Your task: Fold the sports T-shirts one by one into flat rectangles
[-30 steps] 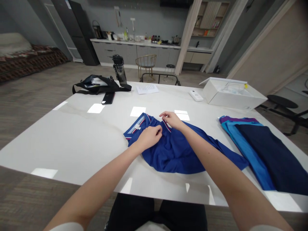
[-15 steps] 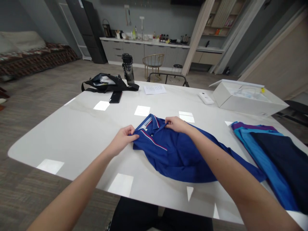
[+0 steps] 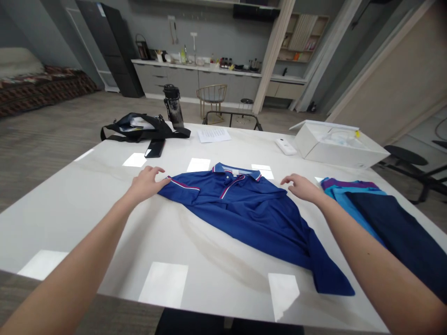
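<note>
A blue polo shirt (image 3: 240,204) lies rumpled on the white table (image 3: 115,274), its collar toward the far side and its lower part trailing to the near right. Red and white stripes edge the collar, the placket and the left sleeve. My left hand (image 3: 145,184) is at that sleeve's end, thumb against or just beside the cloth and index finger apart from it. Over by the opposite shoulder, my right hand (image 3: 302,187) hovers with thumb and fingers apart, holding nothing.
Folded garments (image 3: 387,223) in purple, light blue and navy lie at the right. Behind them stands an open white box (image 3: 335,149), with a small white device (image 3: 285,146) beside it. A phone (image 3: 155,148), black bag (image 3: 139,128), bottle (image 3: 173,107) and paper sheet (image 3: 214,135) lie toward the back.
Both hands have let go of the collar area and moved apart, left hand leftward, right hand rightward. The shirt is spread wider, with collar and left sleeve laid out. The view has shifted slightly.
</note>
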A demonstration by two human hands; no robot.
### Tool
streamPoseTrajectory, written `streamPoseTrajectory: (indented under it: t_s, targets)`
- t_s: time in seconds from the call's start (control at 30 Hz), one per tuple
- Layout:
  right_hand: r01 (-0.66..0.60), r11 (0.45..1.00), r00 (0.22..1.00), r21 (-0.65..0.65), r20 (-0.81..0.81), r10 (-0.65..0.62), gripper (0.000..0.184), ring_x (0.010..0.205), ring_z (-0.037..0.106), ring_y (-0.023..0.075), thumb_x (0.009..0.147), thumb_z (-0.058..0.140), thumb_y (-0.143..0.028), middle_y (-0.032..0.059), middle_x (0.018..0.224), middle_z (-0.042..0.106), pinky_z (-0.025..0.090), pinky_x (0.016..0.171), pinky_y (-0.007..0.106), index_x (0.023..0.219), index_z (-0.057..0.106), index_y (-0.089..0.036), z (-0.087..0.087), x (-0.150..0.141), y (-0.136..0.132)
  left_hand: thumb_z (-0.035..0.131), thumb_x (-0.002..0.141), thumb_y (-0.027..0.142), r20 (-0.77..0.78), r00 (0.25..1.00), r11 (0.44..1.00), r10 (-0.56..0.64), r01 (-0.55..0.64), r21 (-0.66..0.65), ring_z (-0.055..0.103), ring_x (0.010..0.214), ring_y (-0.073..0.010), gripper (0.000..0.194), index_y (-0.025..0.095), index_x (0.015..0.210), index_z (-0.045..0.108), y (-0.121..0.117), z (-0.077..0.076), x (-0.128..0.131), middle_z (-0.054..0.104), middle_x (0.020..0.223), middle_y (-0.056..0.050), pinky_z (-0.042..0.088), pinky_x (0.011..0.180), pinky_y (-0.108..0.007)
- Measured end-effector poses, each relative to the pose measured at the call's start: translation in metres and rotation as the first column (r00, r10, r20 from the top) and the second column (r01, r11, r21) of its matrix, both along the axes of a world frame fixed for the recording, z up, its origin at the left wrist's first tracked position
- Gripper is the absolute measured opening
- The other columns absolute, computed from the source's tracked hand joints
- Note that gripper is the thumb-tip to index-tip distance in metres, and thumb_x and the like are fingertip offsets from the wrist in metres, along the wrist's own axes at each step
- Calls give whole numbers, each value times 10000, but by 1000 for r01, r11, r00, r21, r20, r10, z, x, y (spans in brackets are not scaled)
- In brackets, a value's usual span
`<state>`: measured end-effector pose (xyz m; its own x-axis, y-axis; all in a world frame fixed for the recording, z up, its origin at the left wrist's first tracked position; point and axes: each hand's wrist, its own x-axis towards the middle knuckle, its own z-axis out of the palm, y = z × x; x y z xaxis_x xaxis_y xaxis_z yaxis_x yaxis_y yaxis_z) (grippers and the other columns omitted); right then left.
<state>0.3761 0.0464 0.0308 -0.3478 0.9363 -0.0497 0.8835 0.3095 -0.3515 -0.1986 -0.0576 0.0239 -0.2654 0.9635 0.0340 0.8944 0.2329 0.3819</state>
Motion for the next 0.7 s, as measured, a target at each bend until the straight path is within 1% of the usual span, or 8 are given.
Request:
streamPoseTrajectory:
  t_s: [0.07,0.17,0.3,0.37,0.43,0.53,0.63,0.7]
  targets:
    - [-44,996,994,83,-99,52,285,857,644,224,877,606,-355,86,1073,716,506,827,340,1084,756,-228,-3,-35,-8,504,911,620,-76,992,993,-103,107,52,597,1185,-316,522,262,1267,638,16,-5,34,601,1352,-109,406,1066,-487]
    - [-178,983,976,47,-121,183,399,941,657,240,860,684,-404,83,1118,723,508,843,332,1216,715,-227,-13,-88,-15,456,965,590,-143,962,972,-233,228,-48,520,1303,-365,549,234,1361,588,40,-17,82,586,1412,-143,351,1098,-549]
    - [-130,991,989,26,-69,131,217,850,659,216,860,633,-244,54,909,730,493,799,316,1047,738,-215,-22,-114,-21,493,988,457,-233,934,963,-271,260,-76,551,1243,-363,427,192,1301,609,57,-38,116,623,1335,-175,391,1029,-532]
    - [-193,980,969,50,-145,198,176,822,649,200,828,598,-195,37,890,726,494,794,311,949,722,-218,-16,-96,-24,486,997,366,-235,935,963,-267,266,-33,585,1194,-329,297,205,1193,641,58,-45,119,670,1246,-145,406,1000,-490]
    - [-222,969,939,107,-246,242,166,838,644,198,801,574,-190,37,932,726,502,796,312,911,695,-220,-7,-58,-27,467,1003,307,-209,942,963,-263,270,5,618,1143,-297,223,218,1103,645,56,-49,116,701,1174,-112,421,965,-448]
    - [-105,986,950,128,-281,138,113,937,655,224,817,581,-250,79,1055,722,511,734,298,848,686,-222,-2,21,-26,477,997,289,-172,955,967,-242,252,39,646,1094,-277,182,220,1045,638,53,-51,106,715,1138,-90,441,910,-405]
    - [33,999,998,37,-55,-31,162,858,673,233,746,567,-126,96,924,717,521,775,325,682,690,-209,-9,89,-17,499,983,290,-150,968,977,-203,211,40,654,1076,-271,168,221,1036,643,51,-49,98,718,1118,-81,453,890,-391]
    - [159,986,974,-40,167,-151,248,831,686,251,714,538,-46,103,845,719,520,816,357,609,698,-205,-13,107,-11,505,980,318,-152,972,981,-178,187,44,648,1086,-278,190,221,1037,657,50,-47,96,714,1120,-89,452,913,-402]
